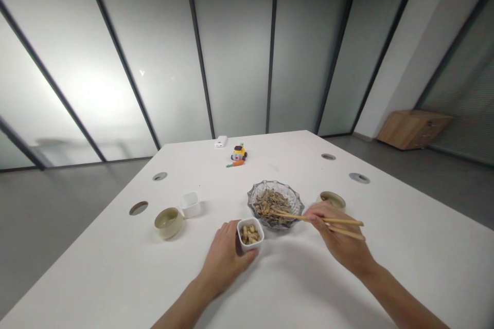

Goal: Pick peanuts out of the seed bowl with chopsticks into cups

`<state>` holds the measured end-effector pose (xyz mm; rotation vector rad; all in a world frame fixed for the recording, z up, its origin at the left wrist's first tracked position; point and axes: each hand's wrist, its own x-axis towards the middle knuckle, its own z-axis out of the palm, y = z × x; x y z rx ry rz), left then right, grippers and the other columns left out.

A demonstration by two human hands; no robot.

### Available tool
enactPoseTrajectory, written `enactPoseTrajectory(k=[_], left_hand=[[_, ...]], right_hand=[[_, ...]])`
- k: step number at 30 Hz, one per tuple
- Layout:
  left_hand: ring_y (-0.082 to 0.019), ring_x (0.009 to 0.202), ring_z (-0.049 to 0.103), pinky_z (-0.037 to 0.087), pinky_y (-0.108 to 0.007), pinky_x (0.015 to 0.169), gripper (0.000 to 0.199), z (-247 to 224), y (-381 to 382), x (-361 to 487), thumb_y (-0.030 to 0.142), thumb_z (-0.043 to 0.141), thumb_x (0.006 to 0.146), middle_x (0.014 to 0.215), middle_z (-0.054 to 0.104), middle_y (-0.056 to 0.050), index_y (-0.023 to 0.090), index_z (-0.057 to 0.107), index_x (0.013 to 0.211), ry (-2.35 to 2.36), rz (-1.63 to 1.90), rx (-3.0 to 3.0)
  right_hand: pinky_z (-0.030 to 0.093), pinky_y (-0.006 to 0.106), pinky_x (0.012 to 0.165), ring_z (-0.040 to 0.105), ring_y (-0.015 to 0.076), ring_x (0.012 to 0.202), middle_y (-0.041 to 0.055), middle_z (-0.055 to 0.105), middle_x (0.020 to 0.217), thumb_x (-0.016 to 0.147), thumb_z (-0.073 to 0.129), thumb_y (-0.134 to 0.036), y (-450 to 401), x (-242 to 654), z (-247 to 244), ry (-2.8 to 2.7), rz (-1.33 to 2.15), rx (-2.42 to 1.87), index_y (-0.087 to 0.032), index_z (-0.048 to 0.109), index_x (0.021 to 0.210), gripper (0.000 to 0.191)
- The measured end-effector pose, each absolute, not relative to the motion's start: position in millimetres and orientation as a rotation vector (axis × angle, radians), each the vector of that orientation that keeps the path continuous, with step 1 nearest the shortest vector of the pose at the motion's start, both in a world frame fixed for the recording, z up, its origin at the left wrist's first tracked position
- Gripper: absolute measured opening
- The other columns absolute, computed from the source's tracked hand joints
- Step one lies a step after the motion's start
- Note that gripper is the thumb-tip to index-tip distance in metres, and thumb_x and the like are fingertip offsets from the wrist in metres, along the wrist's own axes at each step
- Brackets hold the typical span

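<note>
My left hand (227, 254) is wrapped round a small white square cup (250, 248), which holds what look like peanuts in their shells (250, 235). In my right hand (335, 234) is a pair of wooden chopsticks (345, 222). Their tips reach into a scalloped clear glass bowl (298, 204) filled with striped seeds, apparently sunflower seeds (274, 198). A few yellowish pieces lie among the seeds near the tips; whether the chopsticks pinch one I cannot tell. Behind my right hand, a greenish round bowl (335, 198) is partly hidden.
Left of the cup stand an empty white square cup (190, 205) and a pale green bowl (169, 224). Farther back on the white table (285, 164) lie a toy truck (239, 152), an orange toy carrot (236, 163) and a white box-like device (221, 141). Round holes (139, 208) pierce the tabletop.
</note>
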<state>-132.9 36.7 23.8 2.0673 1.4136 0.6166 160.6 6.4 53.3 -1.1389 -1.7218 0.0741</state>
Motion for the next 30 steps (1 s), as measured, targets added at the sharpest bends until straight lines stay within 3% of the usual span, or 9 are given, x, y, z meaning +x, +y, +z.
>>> enactPoseTrajectory(k=[8,16,22,30], left_hand=[[-0.029,0.112,0.06,0.045,-0.041,0.1,0.039,22.6,37.4,-134.4,0.037,0.072,0.08,0.119,0.069,-0.009,0.022,0.064,0.115,1.403,0.616,2.07],[-0.03,0.111,0.061,0.046,-0.041,0.099,0.038,22.2,37.2,-134.8,0.037,0.073,0.081,0.118,0.07,-0.009,0.023,0.065,0.115,1.387,0.638,2.081],[-0.03,0.112,0.06,0.045,-0.041,0.099,0.04,21.9,36.8,-134.3,0.036,0.073,0.079,0.117,0.069,-0.009,0.022,0.065,0.116,1.399,0.625,2.074],[-0.03,0.113,0.06,0.045,-0.042,0.1,0.039,23.9,36.0,-134.6,0.036,0.074,0.08,0.118,0.069,-0.009,0.022,0.065,0.115,1.39,0.624,2.064]], right_hand=[[0.059,0.031,0.072,0.072,0.0198,0.079,0.0055,0.076,0.088,0.106,0.062,-0.038,4.3,156.2,54.2,-1.801,0.245,-1.1,-0.025,0.076,0.088,0.027],[0.061,0.031,0.073,0.076,0.0202,0.081,0.0046,0.079,0.091,0.103,0.066,-0.027,6.0,159.3,50.8,-1.775,0.07,-1.014,-0.026,0.078,0.094,0.015],[0.059,0.031,0.07,0.073,0.0196,0.077,0.0028,0.076,0.083,0.106,0.06,-0.03,8.1,161.7,49.6,-1.721,-0.062,-1.075,-0.026,0.075,0.09,0.022],[0.061,0.032,0.071,0.074,0.0197,0.077,0.0039,0.077,0.086,0.105,0.064,-0.032,7.6,160.3,49.7,-1.779,0.103,-1.071,-0.025,0.077,0.09,0.02]])
